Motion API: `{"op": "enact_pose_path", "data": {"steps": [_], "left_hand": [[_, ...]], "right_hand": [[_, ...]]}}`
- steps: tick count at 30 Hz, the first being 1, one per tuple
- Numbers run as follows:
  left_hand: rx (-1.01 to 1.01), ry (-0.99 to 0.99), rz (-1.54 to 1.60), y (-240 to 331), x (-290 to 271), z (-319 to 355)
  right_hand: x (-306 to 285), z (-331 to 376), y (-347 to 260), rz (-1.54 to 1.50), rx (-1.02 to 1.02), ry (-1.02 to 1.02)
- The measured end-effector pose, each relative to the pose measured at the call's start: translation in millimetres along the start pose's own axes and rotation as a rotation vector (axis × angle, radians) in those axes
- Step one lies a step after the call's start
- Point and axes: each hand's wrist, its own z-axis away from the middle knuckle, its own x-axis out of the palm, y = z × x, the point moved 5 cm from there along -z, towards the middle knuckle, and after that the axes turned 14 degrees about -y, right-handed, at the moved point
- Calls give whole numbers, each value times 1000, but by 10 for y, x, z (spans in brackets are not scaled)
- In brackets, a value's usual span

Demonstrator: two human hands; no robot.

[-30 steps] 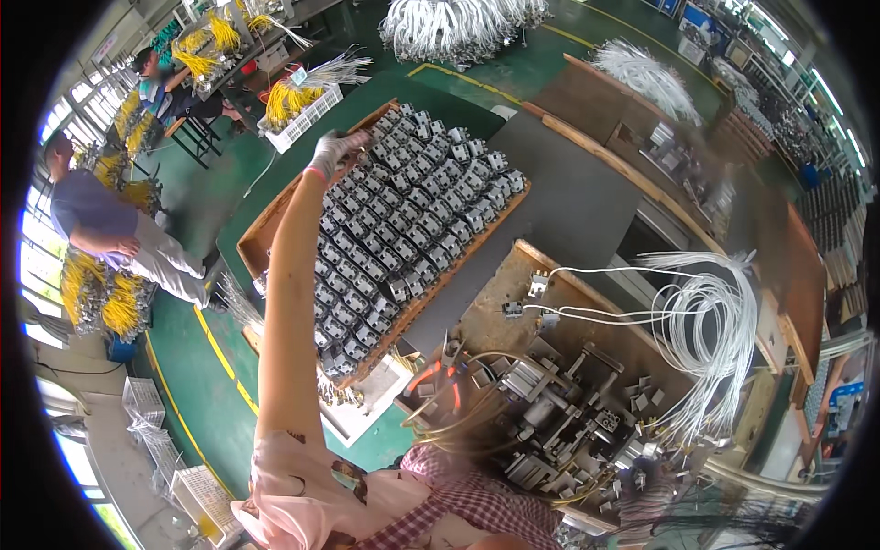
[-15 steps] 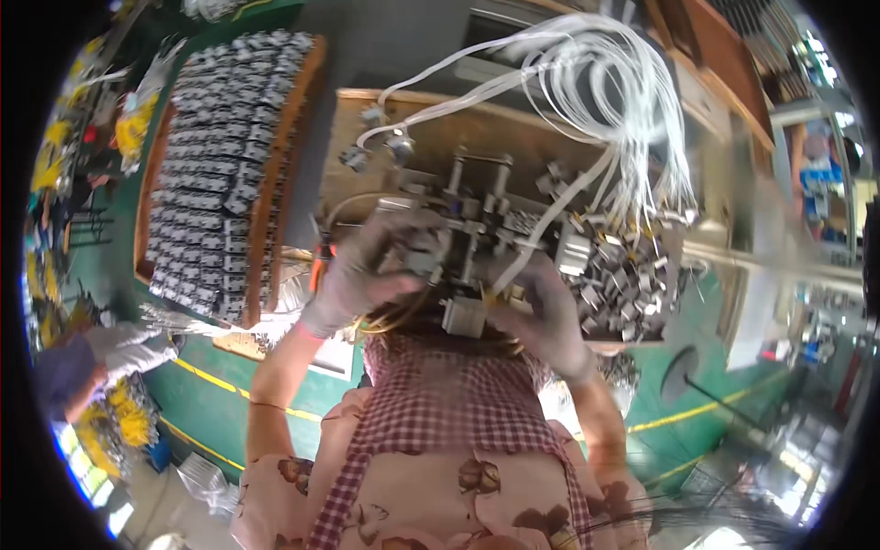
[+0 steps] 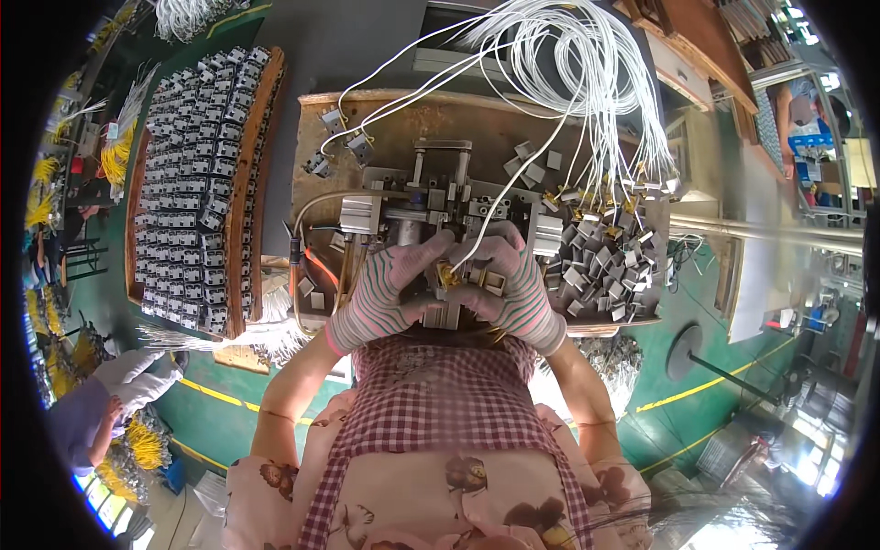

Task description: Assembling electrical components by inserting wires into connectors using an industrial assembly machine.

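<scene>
My left hand (image 3: 390,284) and my right hand (image 3: 513,284), in striped knitted gloves, meet over a small metal fixture (image 3: 440,316). A white wire (image 3: 483,220) runs down between them to a brass-coloured end piece (image 3: 447,272). My right fingers close round the wire near this end. Curled in from the other side, my left thumb and fingertips are at the end piece; what they grip is mostly hidden. Just beyond my hands stands a metal clamping device (image 3: 440,183) with a cylinder and upright posts.
A coil of white wires (image 3: 587,64) lies at the back, its brass ends beside a heap of grey metal caps (image 3: 605,261) on the right. Finished-looking grey blocks fill a wooden tray (image 3: 257,165) on the left. Another person's gloved hand (image 3: 137,376) is at far left.
My hands have come together over the fixture. The wire end, earlier apart in my right hand, is now between both hands. The grey block in my left hand no longer shows clearly.
</scene>
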Motion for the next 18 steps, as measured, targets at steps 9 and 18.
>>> {"op": "enact_pose_path", "data": {"steps": [9, 18], "left_hand": [[-14, -19, -105, -88, -76, -16], [-430, 122, 769, -330, 310, 153]], "right_hand": [[146, -3, 134, 32, 10, 38], [64, -57, 82, -12, 52, -216]]}}
